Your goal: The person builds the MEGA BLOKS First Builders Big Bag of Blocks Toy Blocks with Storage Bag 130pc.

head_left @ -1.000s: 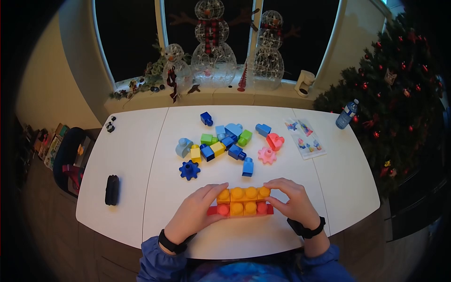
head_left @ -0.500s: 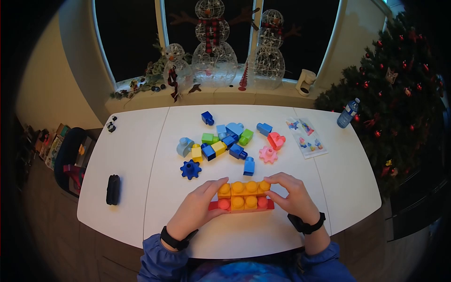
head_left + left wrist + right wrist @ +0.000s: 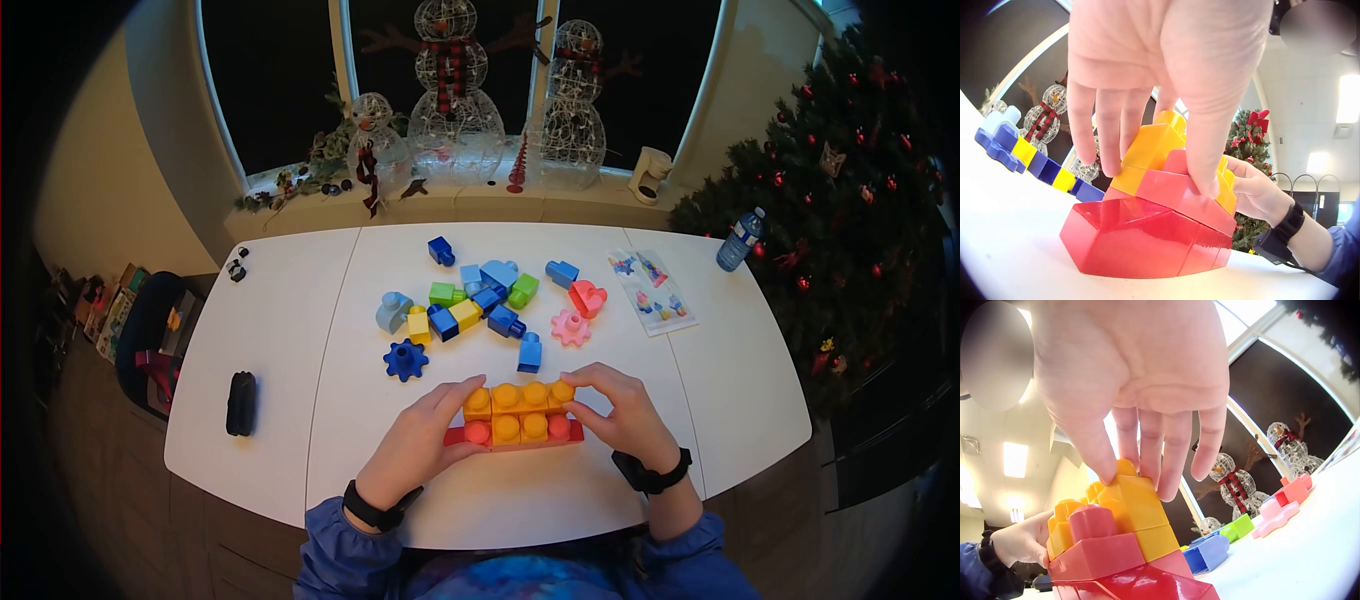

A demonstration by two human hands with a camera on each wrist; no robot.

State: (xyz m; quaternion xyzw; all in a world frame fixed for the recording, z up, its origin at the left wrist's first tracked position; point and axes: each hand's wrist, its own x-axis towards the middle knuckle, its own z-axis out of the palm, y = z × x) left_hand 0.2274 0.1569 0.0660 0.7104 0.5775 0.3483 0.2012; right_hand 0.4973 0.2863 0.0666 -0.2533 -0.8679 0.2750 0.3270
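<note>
A stack of toy building blocks (image 3: 520, 428), red below and yellow-orange above, stands on the white table near its front edge. My left hand (image 3: 420, 435) grips its left end, thumb on the near red side and fingers round the far side. At the other end, my right hand (image 3: 625, 420) pinches the upper yellow block (image 3: 1141, 503) between thumb and fingers. In the left wrist view the slanted red base block (image 3: 1129, 237) sits low on the tabletop, beneath the left thumb.
Beyond the stack lie several loose blue, green and yellow blocks (image 3: 465, 315), a dark blue gear piece (image 3: 405, 360) and a pink gear piece (image 3: 571, 328). A picture sheet (image 3: 652, 292) and a water bottle (image 3: 740, 240) are at the right; a black case (image 3: 240, 403) lies left.
Between the first and second frames the stack shifts slightly away from the body, both hands with it. Since then, the right fingers have moved slightly on the upper yellow block.
</note>
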